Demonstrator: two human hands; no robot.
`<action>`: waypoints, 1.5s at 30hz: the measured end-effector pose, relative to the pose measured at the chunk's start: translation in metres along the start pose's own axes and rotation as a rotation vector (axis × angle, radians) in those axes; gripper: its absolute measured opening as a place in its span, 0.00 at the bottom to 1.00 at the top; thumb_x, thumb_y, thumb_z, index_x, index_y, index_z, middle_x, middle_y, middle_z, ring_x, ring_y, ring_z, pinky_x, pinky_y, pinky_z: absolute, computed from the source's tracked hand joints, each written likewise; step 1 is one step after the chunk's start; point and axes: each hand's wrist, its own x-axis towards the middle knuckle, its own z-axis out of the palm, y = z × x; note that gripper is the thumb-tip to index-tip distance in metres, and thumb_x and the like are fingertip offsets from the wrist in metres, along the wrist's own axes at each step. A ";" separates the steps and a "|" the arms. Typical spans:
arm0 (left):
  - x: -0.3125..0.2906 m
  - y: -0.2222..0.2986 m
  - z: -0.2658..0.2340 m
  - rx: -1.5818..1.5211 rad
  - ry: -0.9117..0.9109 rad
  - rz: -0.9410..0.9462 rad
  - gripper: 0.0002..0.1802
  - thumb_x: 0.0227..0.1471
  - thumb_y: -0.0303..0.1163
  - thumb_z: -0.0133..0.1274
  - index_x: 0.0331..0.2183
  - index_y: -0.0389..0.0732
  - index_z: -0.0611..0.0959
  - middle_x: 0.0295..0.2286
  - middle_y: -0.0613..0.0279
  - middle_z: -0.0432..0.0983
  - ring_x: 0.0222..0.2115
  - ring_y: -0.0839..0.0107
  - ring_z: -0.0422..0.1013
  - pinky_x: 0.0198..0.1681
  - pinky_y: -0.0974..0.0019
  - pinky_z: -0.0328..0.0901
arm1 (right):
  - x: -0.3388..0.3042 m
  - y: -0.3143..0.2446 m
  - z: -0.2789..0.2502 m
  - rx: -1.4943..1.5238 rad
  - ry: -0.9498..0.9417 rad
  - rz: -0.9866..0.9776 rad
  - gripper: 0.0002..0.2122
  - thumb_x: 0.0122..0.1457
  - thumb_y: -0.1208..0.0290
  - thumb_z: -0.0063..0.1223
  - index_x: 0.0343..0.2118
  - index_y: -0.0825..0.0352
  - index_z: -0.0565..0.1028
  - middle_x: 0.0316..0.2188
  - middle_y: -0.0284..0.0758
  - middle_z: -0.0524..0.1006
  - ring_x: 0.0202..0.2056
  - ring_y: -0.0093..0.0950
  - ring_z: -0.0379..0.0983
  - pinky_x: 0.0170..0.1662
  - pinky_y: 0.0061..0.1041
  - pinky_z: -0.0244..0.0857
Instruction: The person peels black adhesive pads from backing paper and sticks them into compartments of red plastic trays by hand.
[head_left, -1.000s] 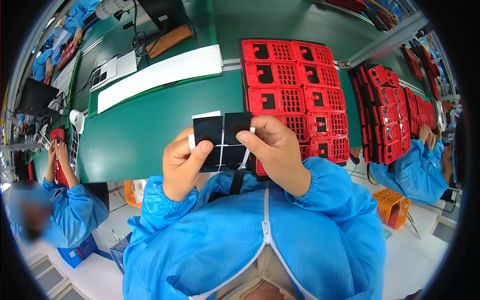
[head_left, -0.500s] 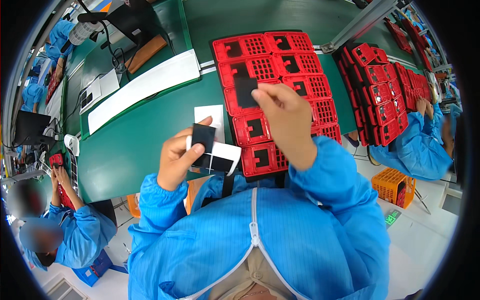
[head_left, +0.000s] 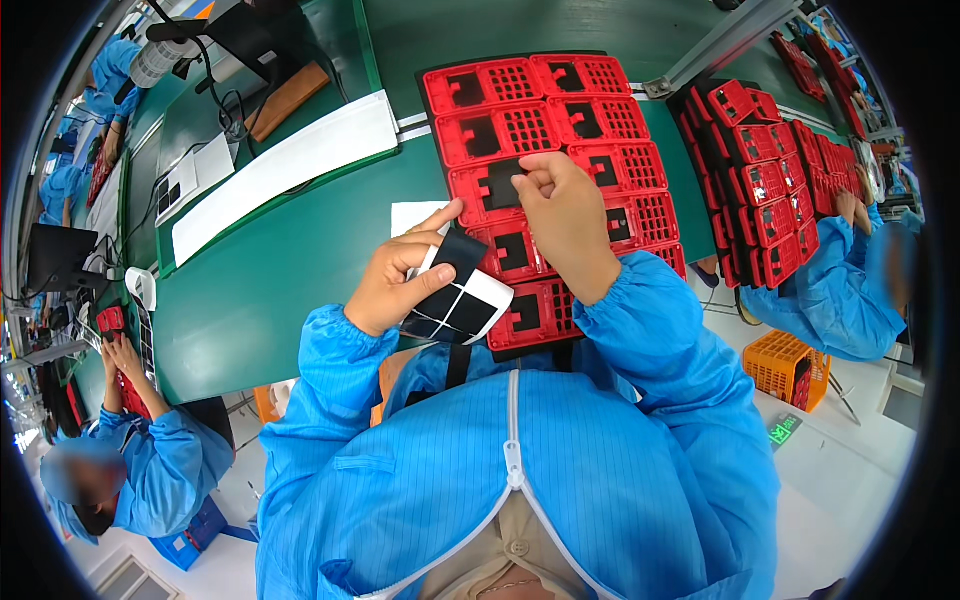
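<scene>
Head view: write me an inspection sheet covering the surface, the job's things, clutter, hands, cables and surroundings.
Surface: green bench.
Job's things: red frames in two columns; a black piece over one in the left column; a white sheet bearing black pads.
Clutter: long white strip and brown block, both left of the frames.
Left hand: gripping the white sheet.
Right hand: fingertips at the black piece's edge; gripping or not, cannot tell.
Cables: black cables near the brown block.
Surroundings: co-workers in blue at left and right; orange crate on the floor at right.
</scene>
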 end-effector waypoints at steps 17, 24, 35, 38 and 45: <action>0.000 -0.001 0.002 0.016 0.019 -0.008 0.08 0.50 0.29 0.54 0.32 0.34 0.83 0.38 0.58 0.77 0.60 0.54 0.50 0.57 0.57 0.50 | 0.000 0.000 0.008 -0.062 -0.039 -0.004 0.10 0.51 0.71 0.56 0.36 0.68 0.76 0.25 0.36 0.76 0.29 0.31 0.72 0.33 0.29 0.65; -0.001 -0.002 0.001 0.012 0.021 -0.009 0.08 0.50 0.28 0.54 0.32 0.35 0.83 0.38 0.58 0.77 0.59 0.54 0.51 0.57 0.56 0.49 | 0.002 -0.001 0.006 -0.165 -0.066 -0.067 0.11 0.52 0.72 0.56 0.38 0.69 0.76 0.25 0.36 0.76 0.27 0.27 0.73 0.32 0.25 0.66; 0.001 -0.003 -0.001 0.033 0.003 0.007 0.08 0.49 0.29 0.55 0.32 0.35 0.83 0.37 0.58 0.77 0.59 0.53 0.51 0.57 0.56 0.50 | 0.000 -0.007 -0.003 -0.165 -0.091 -0.121 0.09 0.54 0.73 0.50 0.35 0.70 0.78 0.28 0.42 0.77 0.33 0.35 0.73 0.38 0.31 0.66; 0.000 0.000 0.000 0.026 0.012 0.003 0.08 0.49 0.29 0.55 0.32 0.35 0.83 0.37 0.58 0.77 0.59 0.53 0.50 0.57 0.56 0.50 | -0.001 -0.011 -0.005 -0.247 -0.090 -0.159 0.09 0.53 0.73 0.49 0.34 0.69 0.79 0.29 0.41 0.75 0.36 0.37 0.70 0.41 0.33 0.64; -0.001 0.000 0.002 -0.008 0.027 -0.004 0.09 0.50 0.30 0.55 0.32 0.35 0.83 0.36 0.58 0.77 0.60 0.53 0.50 0.57 0.56 0.50 | 0.006 0.000 -0.016 -0.208 -0.039 -0.189 0.09 0.54 0.77 0.46 0.35 0.68 0.78 0.31 0.41 0.74 0.37 0.37 0.69 0.42 0.32 0.63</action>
